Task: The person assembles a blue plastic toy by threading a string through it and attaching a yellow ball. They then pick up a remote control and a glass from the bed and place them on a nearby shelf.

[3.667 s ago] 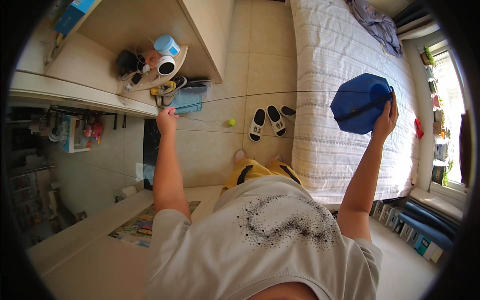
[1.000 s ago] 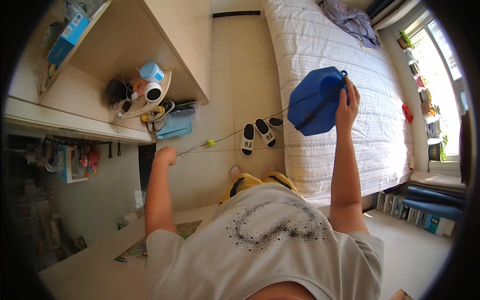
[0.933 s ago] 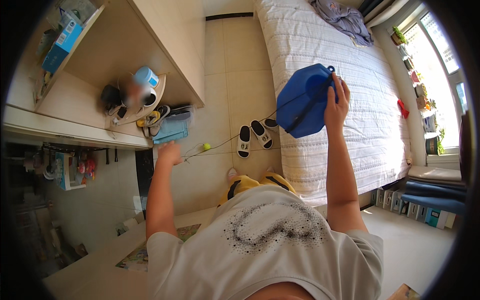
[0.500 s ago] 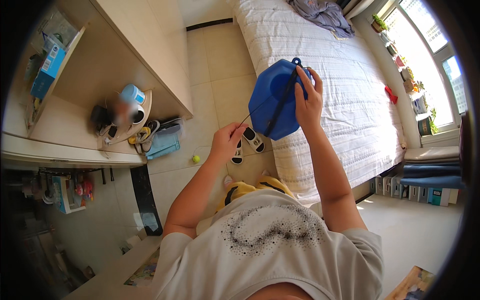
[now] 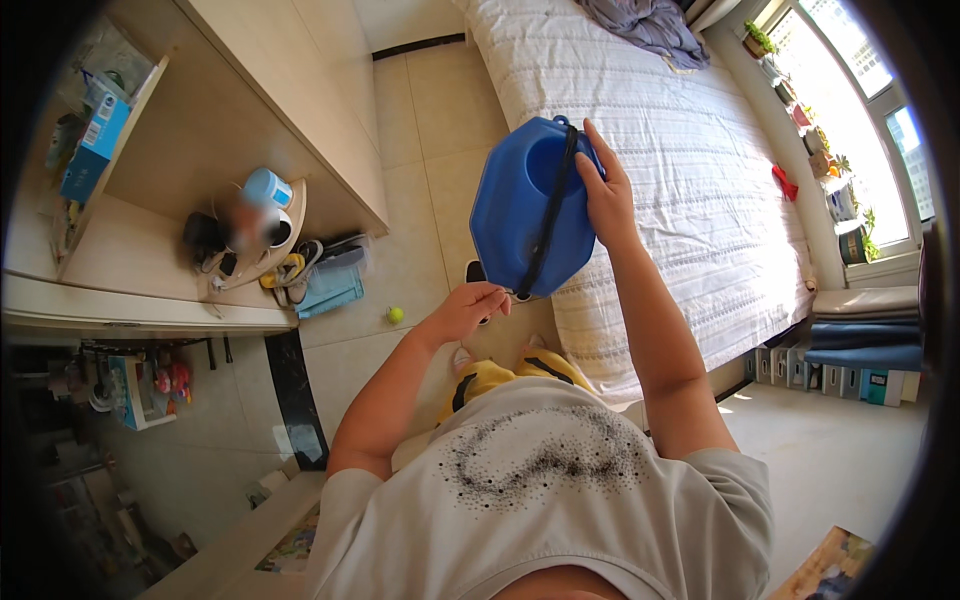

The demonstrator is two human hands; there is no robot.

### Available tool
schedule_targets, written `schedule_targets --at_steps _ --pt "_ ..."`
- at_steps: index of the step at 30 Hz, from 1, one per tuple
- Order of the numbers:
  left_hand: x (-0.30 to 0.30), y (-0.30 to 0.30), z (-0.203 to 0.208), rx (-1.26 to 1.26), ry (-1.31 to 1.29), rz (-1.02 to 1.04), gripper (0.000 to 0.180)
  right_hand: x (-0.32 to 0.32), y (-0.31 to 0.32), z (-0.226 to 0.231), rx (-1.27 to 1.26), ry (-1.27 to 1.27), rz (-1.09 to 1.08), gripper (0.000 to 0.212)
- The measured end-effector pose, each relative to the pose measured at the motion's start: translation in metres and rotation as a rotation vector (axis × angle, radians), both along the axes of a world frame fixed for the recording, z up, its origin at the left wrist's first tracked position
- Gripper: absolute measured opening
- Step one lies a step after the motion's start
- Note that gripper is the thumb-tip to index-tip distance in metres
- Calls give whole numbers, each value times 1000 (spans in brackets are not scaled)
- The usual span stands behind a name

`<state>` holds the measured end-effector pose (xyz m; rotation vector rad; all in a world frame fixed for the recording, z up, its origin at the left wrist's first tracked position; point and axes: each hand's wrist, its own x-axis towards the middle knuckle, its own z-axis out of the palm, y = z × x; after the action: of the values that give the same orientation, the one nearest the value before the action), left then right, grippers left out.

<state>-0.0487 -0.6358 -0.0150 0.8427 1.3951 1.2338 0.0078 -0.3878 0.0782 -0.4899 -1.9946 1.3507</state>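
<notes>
Here on my feed the right hand has the blue base, grip closed on its upper right edge, thumb across the face and a finger up along the rim; the rest of those fingers vanish behind the plastic, so I can't count what they press on. The base is up in the air before the body, tilted, covering part of the floor and the near edge of the bed. A black strap crosses its face, passing the round hollow. Down at the bottom corner comes the left hand, fingers curled close together; whether that grip pinches anything, or touches the corner, I can't tell. Behind there, the slippers are mostly blocked, just dark and pale scraps peeking out. The green ball sits plainly on the tiles to the left. Over on the shelf, a smeared patch hides whatever stands beside the white-and-blue tub. Top edge cuts off the crumpled grey cloth; the window is largely bleached by glare.
</notes>
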Motion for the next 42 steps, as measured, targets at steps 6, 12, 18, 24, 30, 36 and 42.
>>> schedule_targets --at_steps 6,12,18,24,30,36,42 --pt "-45 13 20 103 181 -82 26 0 -32 10 -158 -77 363 47" --pt "-128 37 41 -156 405 -151 25 11 -59 17 -32 -266 643 45" --pt "-128 45 98 -265 593 -22 26 13 -60 11 200 -248 609 46" --pt "-109 41 89 -243 698 183 24 9 -65 7 400 -338 495 44" --pt "-71 31 75 -126 612 446 17 -10 -73 -10 583 -400 194 44" --pt "-31 13 58 182 368 760 22 -41 -78 -2 609 -159 6 48" --pt "-22 2 19 324 226 898 17 -81 -82 6 643 111 -99 47"
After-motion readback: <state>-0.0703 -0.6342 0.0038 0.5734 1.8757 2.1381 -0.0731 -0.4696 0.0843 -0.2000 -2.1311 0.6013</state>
